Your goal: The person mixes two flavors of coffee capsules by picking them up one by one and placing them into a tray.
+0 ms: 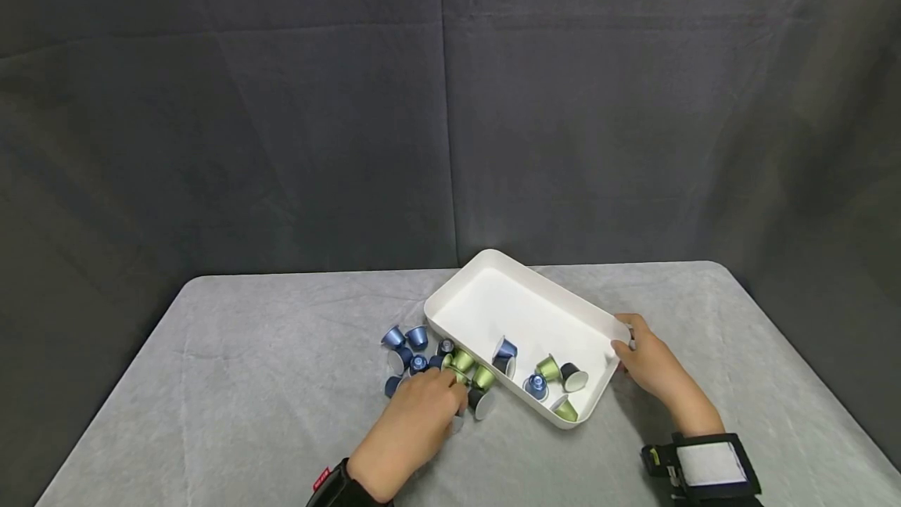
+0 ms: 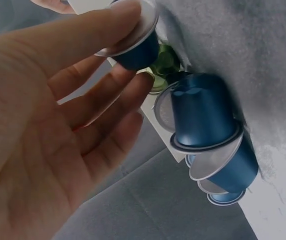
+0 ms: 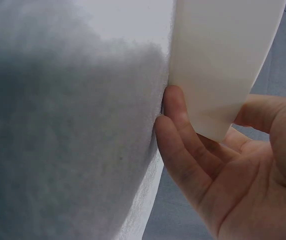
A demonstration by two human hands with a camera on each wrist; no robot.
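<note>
My left hand (image 1: 415, 422) is at the near edge of a loose pile of coffee capsules. In the left wrist view it pinches a dark blue coffee capsule (image 2: 142, 52), thumb on the silver lid. Other blue capsules (image 2: 203, 112) and a green one (image 2: 167, 61) lie close to its fingers. A white rectangular tray (image 1: 517, 276) sits at an angle right of the pile, with several blue, green and black capsules toward its near right end. My right hand (image 1: 655, 370) grips the tray's right corner. In the right wrist view, its fingers (image 3: 175, 145) are against the tray's outside.
The grey cloth-covered table (image 1: 267, 390) carries everything. Left of the tray lie blue capsules (image 1: 417, 336), green capsules (image 1: 483, 376) and a black one (image 1: 481, 403). A dark grey curtain (image 1: 317, 139) hangs behind the table.
</note>
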